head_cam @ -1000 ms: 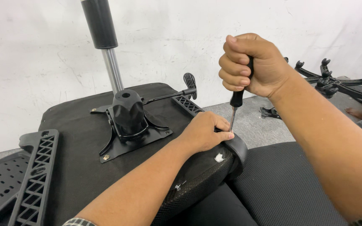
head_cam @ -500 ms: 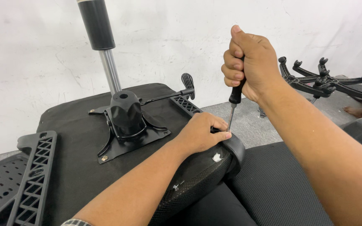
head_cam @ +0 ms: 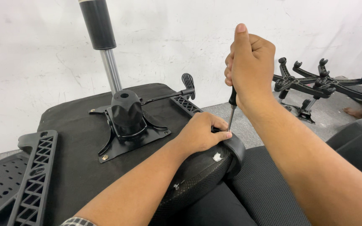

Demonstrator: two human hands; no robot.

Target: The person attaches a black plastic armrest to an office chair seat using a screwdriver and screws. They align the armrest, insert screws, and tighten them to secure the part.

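Right hand (head_cam: 250, 62) is clenched around the screwdriver (head_cam: 231, 106) handle, thumb up along the top, shaft near vertical with the tip down at the upper end of the curved black part (head_cam: 214, 167) lying across the front of the upturned chair seat (head_cam: 76, 138). Left hand (head_cam: 202, 134) rests on that same part, fingertips (head_cam: 225, 134) closed in right beside the shaft; whether they pinch a screw or just steady the tip, can't tell, the contact point is hidden. Risks as I judge them: the tip is touching or just beside those fingers, so a cam-out under downward push would likely drive it straight into them. The high fist-style hold gives force but poor lateral control, so any tilt off vertical could strip the screw head or skid onto the mesh fabric. The part sits on a rounded edge with only the left hand pinning it, so it could roll. Pose: right forearm comes in steep from lower right, wrist cocked, fist well above the work; left forearm reaches in low from the bottom edge, palm down. Gas lift column (head_cam: 105, 46) stands upright in the black mechanism plate (head_cam: 126, 125) behind, well apart from the hands. Star bases (head_cam: 315, 81) lie on the floor at right.
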